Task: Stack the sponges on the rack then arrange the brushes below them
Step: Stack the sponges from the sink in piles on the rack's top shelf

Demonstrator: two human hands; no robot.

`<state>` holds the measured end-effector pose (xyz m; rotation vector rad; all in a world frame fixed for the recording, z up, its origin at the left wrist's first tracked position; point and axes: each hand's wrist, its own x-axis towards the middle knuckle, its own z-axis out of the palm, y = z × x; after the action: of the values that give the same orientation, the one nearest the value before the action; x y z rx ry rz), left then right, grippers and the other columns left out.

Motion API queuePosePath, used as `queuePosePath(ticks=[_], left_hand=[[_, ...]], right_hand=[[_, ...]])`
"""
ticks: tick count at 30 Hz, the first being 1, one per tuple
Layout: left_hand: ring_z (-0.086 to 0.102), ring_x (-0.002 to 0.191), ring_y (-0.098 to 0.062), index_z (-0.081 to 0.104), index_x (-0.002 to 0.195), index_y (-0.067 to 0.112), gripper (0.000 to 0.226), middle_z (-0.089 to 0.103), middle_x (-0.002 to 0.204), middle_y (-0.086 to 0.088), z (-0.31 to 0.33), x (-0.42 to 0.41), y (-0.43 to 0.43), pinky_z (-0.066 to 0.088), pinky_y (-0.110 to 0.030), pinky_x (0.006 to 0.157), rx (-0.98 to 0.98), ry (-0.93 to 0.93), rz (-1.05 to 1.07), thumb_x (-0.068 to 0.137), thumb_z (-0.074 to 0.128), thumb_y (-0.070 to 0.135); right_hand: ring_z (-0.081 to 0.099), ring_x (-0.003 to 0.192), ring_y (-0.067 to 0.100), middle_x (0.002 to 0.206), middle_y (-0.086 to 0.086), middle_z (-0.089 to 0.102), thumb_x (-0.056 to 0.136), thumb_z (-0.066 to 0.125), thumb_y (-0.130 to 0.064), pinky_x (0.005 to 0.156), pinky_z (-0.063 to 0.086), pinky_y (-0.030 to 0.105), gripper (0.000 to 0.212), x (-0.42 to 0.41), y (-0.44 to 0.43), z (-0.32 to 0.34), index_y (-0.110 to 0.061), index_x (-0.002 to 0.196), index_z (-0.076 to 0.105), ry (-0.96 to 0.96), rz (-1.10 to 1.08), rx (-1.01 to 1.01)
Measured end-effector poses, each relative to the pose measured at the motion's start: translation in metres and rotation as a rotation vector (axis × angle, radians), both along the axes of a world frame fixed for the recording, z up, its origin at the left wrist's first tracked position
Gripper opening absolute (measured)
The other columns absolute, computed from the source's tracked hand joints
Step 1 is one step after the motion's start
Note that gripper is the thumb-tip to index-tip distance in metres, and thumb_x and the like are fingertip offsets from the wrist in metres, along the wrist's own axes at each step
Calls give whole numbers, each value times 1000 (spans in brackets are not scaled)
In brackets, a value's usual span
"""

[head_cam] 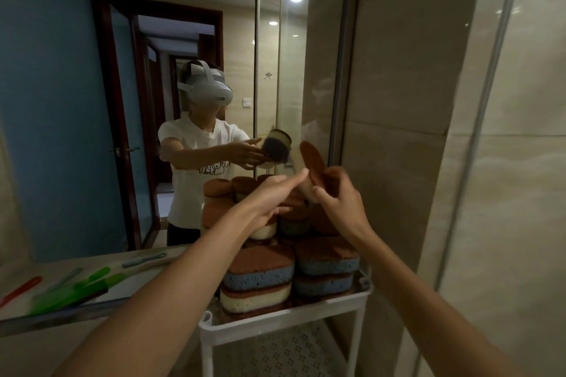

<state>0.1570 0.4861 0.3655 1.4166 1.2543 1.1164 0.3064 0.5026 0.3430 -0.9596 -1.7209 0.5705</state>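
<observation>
Several sponges with brown scouring tops and blue or cream bodies [260, 275] lie stacked on the top shelf of a white rack [306, 309], against a mirror. My right hand [340, 202] grips one more sponge [312, 167], held upright above the stack with its brown face toward me. My left hand [269, 196] reaches forward beside it, fingers stretched out and holding nothing. Green brushes [76, 288] and a red one [21, 286] lie on the counter at the left.
The mirror ahead reflects a person in a headset and the sponge stack. A tiled wall and a glass panel [490, 131] stand close on the right. The rack's lower perforated shelf [284, 349] sits below. A blue-handled brush [144, 260] lies by the mirror.
</observation>
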Motion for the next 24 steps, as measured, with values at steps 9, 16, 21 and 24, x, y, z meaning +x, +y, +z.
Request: queuePosePath(ticks=[9, 16, 21, 24], left_hand=[[14, 146, -26, 28, 146, 16, 58, 25, 155, -7, -23, -4, 13, 21, -44, 117, 185, 1019, 82, 96, 37, 45], [1, 148, -21, 8, 151, 20, 69, 1, 160, -7, -34, -4, 9, 2, -43, 119, 39, 1249, -24, 95, 29, 54], [0, 148, -22, 9, 151, 20, 70, 1, 160, -7, -34, -4, 9, 2, -43, 119, 33, 1282, -37, 94, 30, 55], [3, 148, -22, 12, 151, 18, 66, 4, 160, -7, -33, -5, 12, 4, -44, 119, 22, 1258, -36, 96, 26, 53]], right_hand=[[36, 130, 32, 144, 10, 36, 94, 46, -35, 104, 34, 38, 49, 21, 30, -26, -35, 141, 34, -338, -168, -191], [34, 132, 33, 147, 12, 32, 94, 44, -41, 106, 33, 38, 48, 11, 41, -34, -38, 141, 34, -577, -145, -234], [41, 130, 32, 149, 9, 35, 89, 47, -44, 108, 38, 42, 49, 3, 51, -32, -37, 138, 41, -737, -138, -260], [40, 130, 32, 150, 8, 33, 91, 45, -44, 108, 38, 43, 49, 0, 50, -22, -37, 140, 38, -871, -154, -280]])
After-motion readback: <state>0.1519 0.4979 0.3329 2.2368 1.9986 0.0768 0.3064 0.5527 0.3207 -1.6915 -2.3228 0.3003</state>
